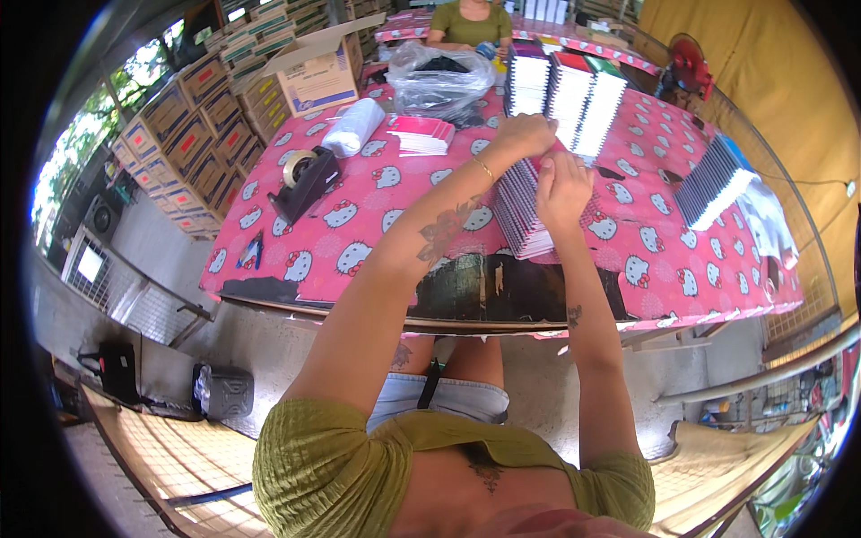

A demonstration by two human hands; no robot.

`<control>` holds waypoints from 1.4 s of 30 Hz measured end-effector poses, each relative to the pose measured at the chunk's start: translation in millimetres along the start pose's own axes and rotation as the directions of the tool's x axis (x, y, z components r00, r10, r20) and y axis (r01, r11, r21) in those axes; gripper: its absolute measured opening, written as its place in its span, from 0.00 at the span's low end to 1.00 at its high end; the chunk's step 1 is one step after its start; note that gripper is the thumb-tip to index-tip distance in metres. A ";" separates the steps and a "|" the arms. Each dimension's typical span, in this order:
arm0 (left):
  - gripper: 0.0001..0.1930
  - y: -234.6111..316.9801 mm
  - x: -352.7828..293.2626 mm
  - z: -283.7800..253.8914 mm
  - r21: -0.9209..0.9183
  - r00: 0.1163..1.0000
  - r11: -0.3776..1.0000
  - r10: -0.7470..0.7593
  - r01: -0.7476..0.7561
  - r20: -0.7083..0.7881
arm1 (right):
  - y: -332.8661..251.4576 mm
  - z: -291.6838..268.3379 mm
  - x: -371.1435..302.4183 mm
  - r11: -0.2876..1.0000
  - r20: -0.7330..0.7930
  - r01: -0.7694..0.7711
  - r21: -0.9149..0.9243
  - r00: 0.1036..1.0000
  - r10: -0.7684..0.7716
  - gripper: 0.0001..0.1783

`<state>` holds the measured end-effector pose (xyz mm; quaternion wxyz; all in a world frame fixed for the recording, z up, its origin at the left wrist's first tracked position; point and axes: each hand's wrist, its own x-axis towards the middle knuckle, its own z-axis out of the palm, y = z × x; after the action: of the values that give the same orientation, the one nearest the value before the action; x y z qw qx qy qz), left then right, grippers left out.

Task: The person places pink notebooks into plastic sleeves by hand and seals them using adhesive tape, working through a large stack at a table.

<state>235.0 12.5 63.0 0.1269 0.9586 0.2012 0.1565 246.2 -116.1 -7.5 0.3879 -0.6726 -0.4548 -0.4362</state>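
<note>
Both hands work at a stack of notebooks (pixel 525 211) lying just right of the frame's centre, on a table (pixel 359 215) covered with a pink cartoon-cat cloth. The left hand (pixel 525 134) rests on the far, upper end of the stack, fingers curled down over the top edge and closed on the books. The right hand (pixel 563 186) sits just below and beside it, on the stack's right side, fingers bent and pressed against the covers; whether it pinches a single book cannot be told. The two hands nearly touch.

Behind the hands, toward the top centre, taller piles of books (pixel 565 94) stand side by side, white page edges facing the camera. Another row of books (pixel 713 179) lies at the right of the frame, next to a white cloth (pixel 767 220). Left of centre lies a black tape dispenser (pixel 305 179), with a white roll (pixel 352 127) above it and a small pile of pink booklets (pixel 421 134) to its right. A clear plastic bag (pixel 439 81) holding dark things sits near the top centre, and an open carton (pixel 318 67) stands to its left. Stacked boxes (pixel 193 139) fill the upper left. At the table's far end, top centre, sits another person (pixel 468 22) in a green top. A red fan (pixel 691 65) stands at the upper right.
</note>
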 end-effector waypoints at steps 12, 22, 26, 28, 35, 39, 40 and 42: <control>0.21 -251.3 -102.5 13.7 -0.066 0.927 0.996 -0.076 0.056 -0.367 | -157.0 -5.3 -113.8 0.779 0.556 -0.148 0.610 0.780 -0.287 0.24; 0.20 -437.7 21.7 -19.7 -0.013 0.938 0.979 -0.198 0.203 -0.284 | -192.8 70.2 -124.4 0.875 0.861 -0.275 0.398 0.441 -0.253 0.35; 0.20 -484.2 106.2 -25.0 -0.043 0.941 0.962 -0.273 0.270 -0.200 | -192.5 113.2 -122.1 0.903 0.936 -0.404 0.144 0.353 0.009 0.44; 0.21 -497.4 143.4 -25.9 -0.068 0.946 0.953 -0.302 0.296 -0.120 | -198.5 125.4 -116.3 0.911 0.960 -0.409 0.049 0.270 0.069 0.49; 0.23 -567.8 240.2 -8.4 0.008 0.948 0.948 -0.317 0.317 -0.033 | -208.2 141.7 -106.6 0.937 0.997 -0.341 -0.080 -0.029 0.075 0.58; 0.29 -622.8 297.5 7.7 0.151 0.921 0.918 -0.381 0.366 0.081 | -211.9 147.8 -95.2 0.912 0.984 -0.379 -0.157 -0.144 0.110 0.55; 0.31 -631.3 309.5 20.0 0.151 0.912 0.912 -0.398 0.382 0.094 | -212.5 145.8 -101.7 0.902 0.980 -0.392 -0.182 -0.150 0.133 0.53; 0.35 -637.2 342.3 47.0 0.188 0.903 0.905 -0.408 0.380 0.136 | -218.1 142.2 -116.7 0.870 0.967 -0.424 -0.252 -0.149 0.207 0.49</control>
<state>328.9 714.7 -90.1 0.0970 0.9147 0.3912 0.0280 48.2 44.8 -135.2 0.0817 -0.8303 -0.4423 0.3291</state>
